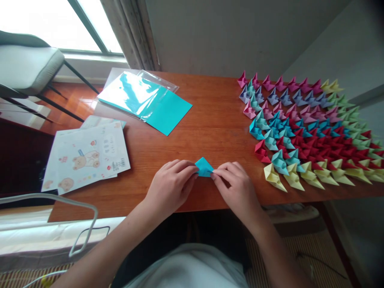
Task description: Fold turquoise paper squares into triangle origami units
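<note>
In the head view, your left hand [169, 182] and right hand [237, 187] pinched the blue paper [204, 165] between them, near the surface's [216, 132] close edge. It looked only partly folded, being flat; the colourful shapes [312, 150] standing in rows right of your right hand seemed done. Teal sheets [172, 115] beyond your left hand lay unfolded, partly in a clear sleeve [162, 81].

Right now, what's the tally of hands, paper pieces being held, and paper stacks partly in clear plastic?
Left hand and right hand: 2
Folded blue paper: 1
Turquoise paper stack: 1
Total: 4
</note>
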The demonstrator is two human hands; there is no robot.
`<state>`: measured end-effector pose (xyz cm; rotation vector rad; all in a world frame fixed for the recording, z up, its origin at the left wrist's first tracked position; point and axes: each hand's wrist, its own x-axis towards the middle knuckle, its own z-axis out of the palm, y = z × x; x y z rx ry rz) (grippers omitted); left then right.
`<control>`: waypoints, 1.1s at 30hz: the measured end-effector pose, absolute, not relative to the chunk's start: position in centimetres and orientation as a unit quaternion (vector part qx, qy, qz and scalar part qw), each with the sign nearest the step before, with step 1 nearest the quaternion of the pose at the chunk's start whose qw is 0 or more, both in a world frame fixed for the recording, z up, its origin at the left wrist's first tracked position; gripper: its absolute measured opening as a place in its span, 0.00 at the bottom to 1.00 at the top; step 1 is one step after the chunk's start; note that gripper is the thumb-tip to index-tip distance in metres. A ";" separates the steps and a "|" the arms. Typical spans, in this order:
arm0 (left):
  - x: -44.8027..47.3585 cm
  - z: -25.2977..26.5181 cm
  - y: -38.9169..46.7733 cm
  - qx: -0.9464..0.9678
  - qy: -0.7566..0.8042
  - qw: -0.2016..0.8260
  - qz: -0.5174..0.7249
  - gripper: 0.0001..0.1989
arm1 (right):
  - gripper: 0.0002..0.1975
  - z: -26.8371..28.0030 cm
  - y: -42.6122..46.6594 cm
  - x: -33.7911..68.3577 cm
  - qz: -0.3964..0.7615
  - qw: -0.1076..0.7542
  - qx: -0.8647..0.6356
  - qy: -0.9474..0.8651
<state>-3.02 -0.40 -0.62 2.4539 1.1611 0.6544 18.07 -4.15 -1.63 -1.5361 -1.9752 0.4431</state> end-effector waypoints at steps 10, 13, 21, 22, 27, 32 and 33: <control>-2.4 -0.7 0.2 0.836 0.472 0.164 0.226 0.10 | 0.06 -1.3 -3.0 17.7 0.181 0.282 -0.630 -0.700; -2.3 -0.6 0.2 0.831 0.484 0.170 0.215 0.10 | 0.06 -1.3 -3.0 17.5 0.175 0.282 -0.637 -0.696; -2.0 -0.8 0.2 0.830 0.487 0.168 0.211 0.11 | 0.05 -1.5 -3.3 16.9 0.168 0.274 -0.658 -0.681; -1.9 -0.8 0.2 0.831 0.486 0.165 0.214 0.10 | 0.05 -1.5 -3.4 16.9 0.166 0.275 -0.659 -0.680; -1.9 -1.0 0.1 0.833 0.483 0.160 0.218 0.10 | 0.05 -1.7 -3.4 16.7 0.156 0.279 -0.662 -0.678; -1.8 -1.0 0.2 0.832 0.485 0.159 0.217 0.10 | 0.04 -1.7 -3.4 16.7 0.152 0.272 -0.668 -0.676; -1.8 -1.0 0.2 0.831 0.486 0.159 0.217 0.11 | 0.04 -1.7 -3.3 16.7 0.150 0.272 -0.668 -0.676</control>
